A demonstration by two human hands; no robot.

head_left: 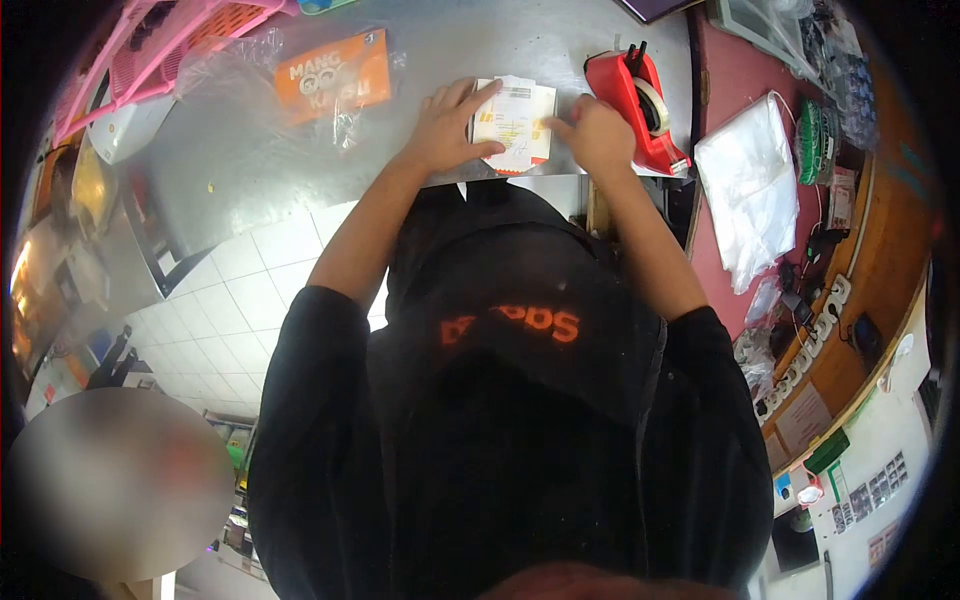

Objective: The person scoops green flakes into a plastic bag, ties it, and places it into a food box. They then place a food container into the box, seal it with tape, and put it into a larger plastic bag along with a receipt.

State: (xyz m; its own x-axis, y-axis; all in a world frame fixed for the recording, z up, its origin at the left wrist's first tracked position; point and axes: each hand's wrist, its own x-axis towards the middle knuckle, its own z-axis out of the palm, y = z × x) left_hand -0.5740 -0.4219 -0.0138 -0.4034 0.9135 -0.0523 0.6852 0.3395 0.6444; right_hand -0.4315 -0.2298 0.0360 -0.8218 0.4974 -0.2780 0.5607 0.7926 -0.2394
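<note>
A small white box (543, 108) with orange and yellow print lies near the front edge of the metal counter. On top of it is a printed paper slip (515, 128), like a receipt. My left hand (447, 127) holds the box from the left, its thumb and a finger resting on the slip. From the other side my right hand (603, 138) reaches in, thumb tip at the box's right edge and the other fingers curled. Whatever those curled fingers may hold is hidden. Just right of that hand stands a red tape dispenser (632, 100) with a roll of tape.
An orange printed bag (335, 78) and clear plastic lie at left on the metal counter (260, 165). Pink baskets (170, 50) stand behind them. White plastic bags (748, 190) rest on the red surface at right, near power sockets (805, 350). Another person's blurred head (120, 485) is at lower left.
</note>
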